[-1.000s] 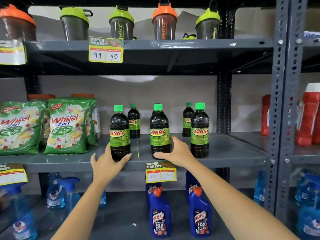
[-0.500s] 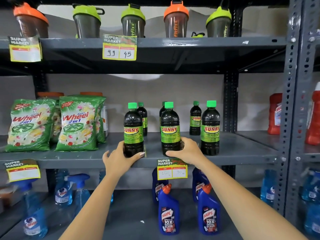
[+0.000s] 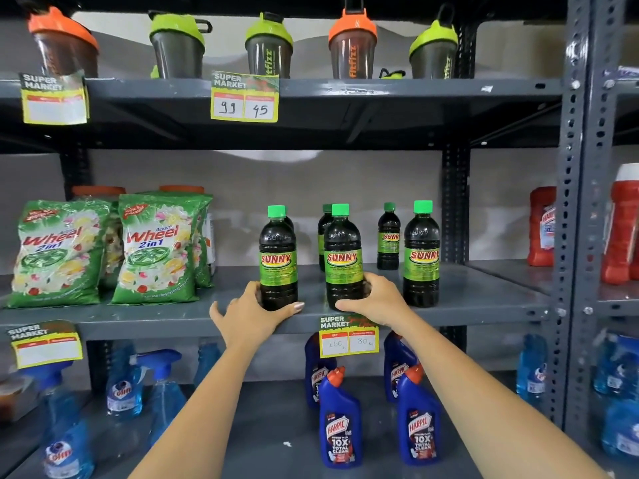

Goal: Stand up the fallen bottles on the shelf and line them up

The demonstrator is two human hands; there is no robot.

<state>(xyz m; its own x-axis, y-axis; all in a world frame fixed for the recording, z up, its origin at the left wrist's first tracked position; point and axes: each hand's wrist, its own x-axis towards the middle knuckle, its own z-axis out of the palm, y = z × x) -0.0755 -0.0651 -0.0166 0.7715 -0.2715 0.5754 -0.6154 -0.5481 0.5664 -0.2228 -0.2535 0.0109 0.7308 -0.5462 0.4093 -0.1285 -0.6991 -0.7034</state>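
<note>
Dark Sunny bottles with green caps stand upright on the grey middle shelf. Three form a front row: the left bottle, the middle bottle and the right bottle. Behind them stand smaller-looking bottles, one at the back right and one half hidden behind the middle bottle. My left hand wraps the base of the left bottle. My right hand grips the base of the middle bottle. No bottle lies on its side.
Green Wheel detergent bags fill the shelf's left part. Shaker cups line the top shelf. Blue Harpic bottles and spray bottles stand below. A perforated steel upright bounds the right, with red bottles beyond it.
The view has shifted so the shelf sits further right in frame. Both hands stay on the bases of the left and middle bottles, which stand closer together than a second ago.
</note>
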